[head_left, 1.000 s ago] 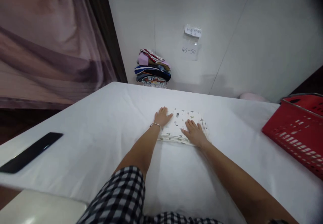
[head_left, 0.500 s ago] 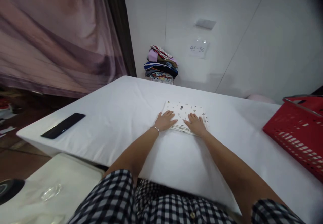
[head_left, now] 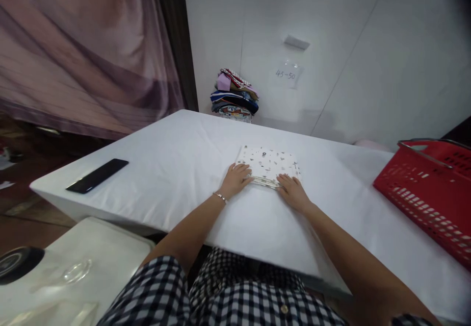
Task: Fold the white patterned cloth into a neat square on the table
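A folded white garment with a small scattered print (head_left: 270,162) lies flat on the white-covered table (head_left: 176,169), its layered folds showing along the near edge. My left hand (head_left: 236,179) rests on its near left corner, fingers stretched out over the cloth. At the near right corner, my right hand (head_left: 293,189) touches the garment with its fingers extended. Neither hand lifts the cloth. What lies under the palms is hidden.
A red plastic basket (head_left: 427,188) stands at the right. On the left lies a black phone-like slab (head_left: 98,175). A stack of folded clothes (head_left: 234,95) sits beyond the far edge by the wall. A white surface (head_left: 99,247) holds a tape roll (head_left: 18,263) at lower left.
Both hands have slid back toward me, from the top of the garment to its near corners. More of the print is uncovered. The view has shifted slightly.
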The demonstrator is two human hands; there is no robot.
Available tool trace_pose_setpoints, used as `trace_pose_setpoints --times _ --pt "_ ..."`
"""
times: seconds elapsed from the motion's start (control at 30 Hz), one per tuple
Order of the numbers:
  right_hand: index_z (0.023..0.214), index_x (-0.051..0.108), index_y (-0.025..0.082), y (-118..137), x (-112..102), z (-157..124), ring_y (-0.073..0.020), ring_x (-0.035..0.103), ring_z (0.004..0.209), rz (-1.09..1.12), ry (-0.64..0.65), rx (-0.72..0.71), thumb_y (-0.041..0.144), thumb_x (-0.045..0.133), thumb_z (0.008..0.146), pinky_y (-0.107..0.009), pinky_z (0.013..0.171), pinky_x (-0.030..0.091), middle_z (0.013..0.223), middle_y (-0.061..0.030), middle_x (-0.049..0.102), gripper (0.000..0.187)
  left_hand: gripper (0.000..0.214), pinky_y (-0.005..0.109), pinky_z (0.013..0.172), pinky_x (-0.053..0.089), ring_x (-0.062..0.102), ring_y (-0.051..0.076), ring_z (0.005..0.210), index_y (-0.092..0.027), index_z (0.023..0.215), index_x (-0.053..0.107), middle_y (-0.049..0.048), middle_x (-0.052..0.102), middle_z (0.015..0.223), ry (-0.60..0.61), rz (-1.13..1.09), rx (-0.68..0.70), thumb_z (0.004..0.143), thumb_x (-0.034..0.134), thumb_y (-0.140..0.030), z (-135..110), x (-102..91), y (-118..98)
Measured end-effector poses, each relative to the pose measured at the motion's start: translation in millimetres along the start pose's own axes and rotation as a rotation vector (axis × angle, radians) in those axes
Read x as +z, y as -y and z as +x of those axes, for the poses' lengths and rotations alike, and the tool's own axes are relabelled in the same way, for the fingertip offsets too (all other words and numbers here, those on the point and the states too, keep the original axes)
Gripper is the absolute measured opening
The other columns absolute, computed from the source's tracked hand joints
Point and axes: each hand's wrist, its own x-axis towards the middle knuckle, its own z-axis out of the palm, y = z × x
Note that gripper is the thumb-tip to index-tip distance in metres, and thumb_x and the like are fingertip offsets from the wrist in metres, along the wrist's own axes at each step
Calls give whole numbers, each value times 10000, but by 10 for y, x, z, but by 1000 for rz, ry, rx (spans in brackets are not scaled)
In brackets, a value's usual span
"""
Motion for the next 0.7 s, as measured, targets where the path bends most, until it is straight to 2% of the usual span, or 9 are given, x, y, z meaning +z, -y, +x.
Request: trace_pose_setpoints --times 0.1,0.23,0.47,0.57,0.7 --pt "1358 465 206 53 26 54 -217 296 1373 36 -44 16 395 344 933 -436 1106 208 1455 -68 411 480 296 397 1102 254 453 173 1237 -274 1158 601 10 576 1298 5 -38 23 934 414 -331 -43 -18 -41" --pt "1259 566 221 109 36 91 -212 397 1308 101 -117 38 399 339 931 -407 1081 266 1380 -59 505 436 295 347 1023 359 533 159 1130 -253 1149 605 18 644 1177 -32 -133 -34 930 413 -294 -54 -30 -50" --pt "1106 665 242 197 20 164 -223 511 1186 177 -165 55 359 354 920 -381 1008 365 1269 -46 596 380 266 369 1009 357 516 181 1135 -263 1105 635 22 622 1204 -61 -135 -43 921 446 -293 31 2 -95" --pt "1079 678 233 209 56 198 -213 544 1135 249 -229 88 369 357 908 -361 991 391 1221 -46 626 388 224 369 967 373 529 188 1076 -261 1006 673 20 642 1136 -65 -148 -8 911 477 -312 124 24 -153" --pt "1113 667 222 215 121 214 -222 566 1099 315 -279 156 400 320 910 -368 962 415 1178 -51 652 439 205 363 906 389 542 187 998 -246 890 697 21 663 1000 -54 -186 -39 898 504 -314 204 66 -191"
